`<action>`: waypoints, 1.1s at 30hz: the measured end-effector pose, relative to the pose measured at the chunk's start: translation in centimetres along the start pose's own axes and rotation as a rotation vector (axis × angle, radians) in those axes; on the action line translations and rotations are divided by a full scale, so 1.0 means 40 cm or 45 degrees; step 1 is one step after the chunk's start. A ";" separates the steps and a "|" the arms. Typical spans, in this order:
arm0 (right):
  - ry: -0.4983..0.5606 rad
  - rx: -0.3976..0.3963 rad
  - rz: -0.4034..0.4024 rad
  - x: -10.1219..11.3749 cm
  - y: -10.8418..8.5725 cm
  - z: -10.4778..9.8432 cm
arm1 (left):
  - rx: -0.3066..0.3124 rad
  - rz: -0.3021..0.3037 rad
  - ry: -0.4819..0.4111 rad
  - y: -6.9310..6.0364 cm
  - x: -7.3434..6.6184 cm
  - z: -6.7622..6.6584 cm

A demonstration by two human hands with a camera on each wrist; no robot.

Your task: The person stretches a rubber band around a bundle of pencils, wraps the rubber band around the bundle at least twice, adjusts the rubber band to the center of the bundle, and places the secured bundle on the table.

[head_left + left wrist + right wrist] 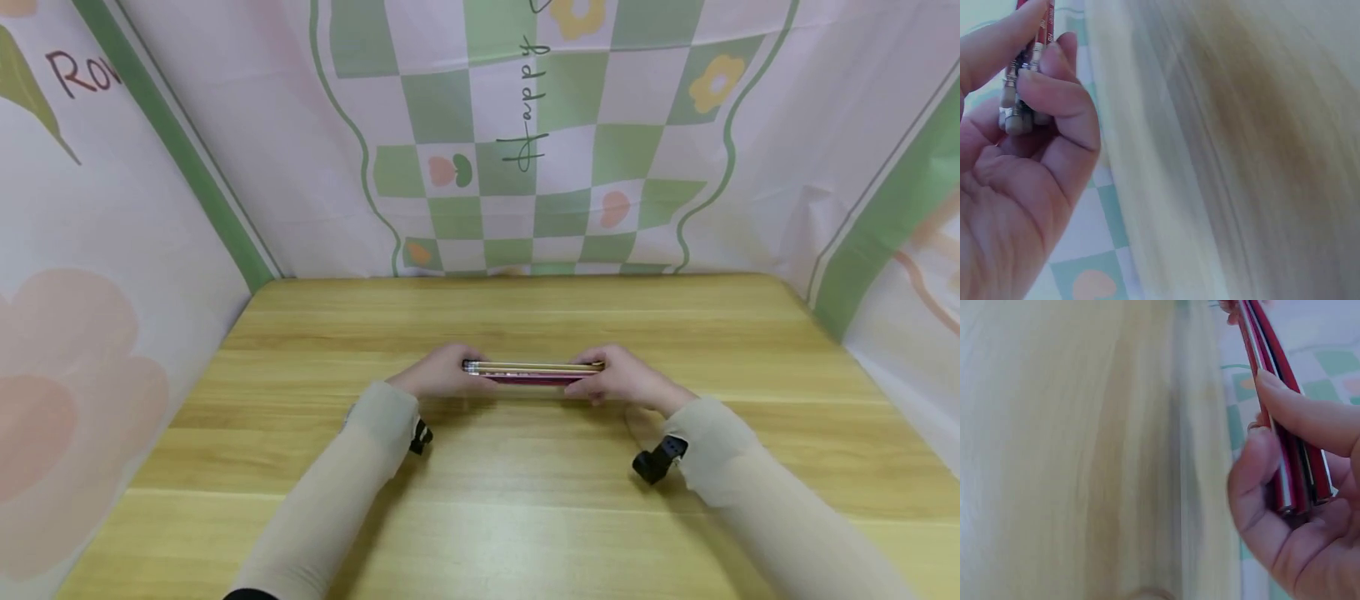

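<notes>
A bundle of pencils (525, 373) lies level between my two hands over the middle of the table. In the head view my left hand (448, 372) grips its left end and my right hand (621, 379) its right end. The left wrist view shows several eraser ends (1019, 120) gathered within the curled fingers of that hand (1029, 162). Seen from the right wrist, thumb and fingers of the right hand (1304, 506) pinch the red and dark pencils (1282, 419) near their other ends. How many pencils there are is hard to tell.
The wooden table (517, 533) spreads beneath both arms. Behind it hangs a cloth with green checks (502, 217), and printed cloth also covers the left and right sides. A black wrist camera (660, 460) sits at the right cuff.
</notes>
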State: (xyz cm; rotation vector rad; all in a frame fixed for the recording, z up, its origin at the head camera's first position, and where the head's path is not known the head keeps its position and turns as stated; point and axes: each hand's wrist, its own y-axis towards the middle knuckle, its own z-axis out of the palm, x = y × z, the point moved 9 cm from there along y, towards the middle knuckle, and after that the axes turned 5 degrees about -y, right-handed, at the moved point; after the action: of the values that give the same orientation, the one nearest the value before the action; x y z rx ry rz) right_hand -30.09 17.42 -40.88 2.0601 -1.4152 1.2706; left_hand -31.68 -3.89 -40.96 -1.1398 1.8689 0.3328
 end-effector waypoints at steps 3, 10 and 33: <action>0.135 -0.062 0.002 -0.011 -0.008 -0.015 | -0.054 -0.008 -0.163 -0.008 0.003 -0.012; 0.563 -0.155 -0.026 -0.030 -0.025 -0.027 | -0.114 -0.001 -0.398 -0.023 0.006 -0.020; 1.084 -0.122 -0.265 0.012 -0.055 -0.006 | -0.236 0.074 -0.903 -0.046 -0.002 0.017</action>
State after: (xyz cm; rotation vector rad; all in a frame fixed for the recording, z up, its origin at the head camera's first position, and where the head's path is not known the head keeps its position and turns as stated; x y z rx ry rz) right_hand -28.25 18.32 -39.91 1.2776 -0.8177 1.6483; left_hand -29.81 -4.41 -40.90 -0.9190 1.2585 0.8374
